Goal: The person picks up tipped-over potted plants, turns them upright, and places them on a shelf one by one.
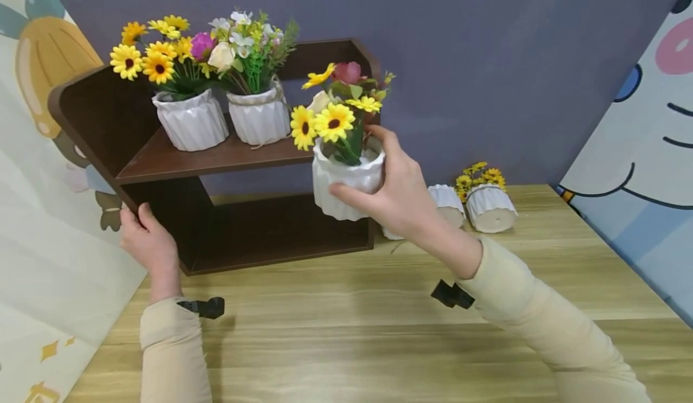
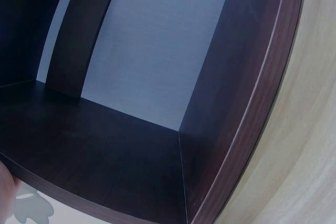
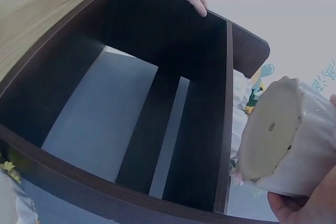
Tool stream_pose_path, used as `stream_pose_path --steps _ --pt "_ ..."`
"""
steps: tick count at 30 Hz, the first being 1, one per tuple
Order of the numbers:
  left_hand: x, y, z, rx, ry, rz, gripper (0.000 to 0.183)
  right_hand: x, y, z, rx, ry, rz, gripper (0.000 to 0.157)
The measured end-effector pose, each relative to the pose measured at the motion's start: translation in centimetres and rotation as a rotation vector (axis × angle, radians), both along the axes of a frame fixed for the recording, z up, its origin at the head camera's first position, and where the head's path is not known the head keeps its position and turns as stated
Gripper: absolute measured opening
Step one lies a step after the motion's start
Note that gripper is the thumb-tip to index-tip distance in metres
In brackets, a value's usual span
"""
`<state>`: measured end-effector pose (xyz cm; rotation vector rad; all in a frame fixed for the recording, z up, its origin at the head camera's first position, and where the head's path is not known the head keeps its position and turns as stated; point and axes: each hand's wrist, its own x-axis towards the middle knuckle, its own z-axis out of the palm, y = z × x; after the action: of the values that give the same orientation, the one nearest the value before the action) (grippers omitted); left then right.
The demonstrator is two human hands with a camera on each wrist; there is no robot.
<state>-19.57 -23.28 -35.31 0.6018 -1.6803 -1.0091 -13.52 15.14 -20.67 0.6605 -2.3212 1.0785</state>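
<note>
In the head view, a white flower pot [image 1: 342, 177] with yellow daisies and a dusky pink bloom is held up right of centre, in front of the right end of a dark shelf [image 1: 200, 165]. The person's right hand [image 1: 397, 192] has its grip filled: the thumb lies across the pot's front and the fingers reach its rim, probably to keep it upright and leave the flowers uncrushed. At lower left, the left hand [image 1: 148, 240] pinches the front edge of the shelf's side panel, which seems meant to steady it. On the upper board stand a sunflower pot [image 1: 192, 120] and a mixed-bouquet pot [image 1: 260, 114], side by side with blooms upward, apparently for display. Right of the shelf, a tipped pot [image 1: 492, 207] with yellow flowers and a second white pot [image 1: 448, 203] lie on the tabletop [image 1: 325, 307], bases toward the viewer.

The left wrist view is filled by the shelf's dark inside; only a sliver of hand enters at lower left, too little to judge its grip alone.

In the right wrist view, the held pot's bare underside shows at right, so nothing supports it from below except fingers at lower right; the left hand's grip on the panel edge appears at top.
</note>
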Motion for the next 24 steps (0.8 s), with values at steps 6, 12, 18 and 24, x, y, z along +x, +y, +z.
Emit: stream_pose_path --steps 6,12,18,24 --pt "0.0 -0.2 0.1 0.009 -0.012 0.003 0.041 -1.4 -1.4 0.6 0.008 0.021 -0.026 0.087" --pt "0.0 -0.1 0.1 0.002 -0.013 -0.003 0.040 -2.3 -2.4 1.3 0.015 0.023 -0.030 0.085" --pt "0.1 0.1 0.1 0.011 -0.004 -0.006 0.042 -3.1 -3.3 2.1 0.019 0.026 -0.046 0.086" --pt "0.1 0.2 0.1 0.005 -0.007 -0.002 0.043 -4.2 -4.0 2.5 0.012 0.003 -0.068 0.086"
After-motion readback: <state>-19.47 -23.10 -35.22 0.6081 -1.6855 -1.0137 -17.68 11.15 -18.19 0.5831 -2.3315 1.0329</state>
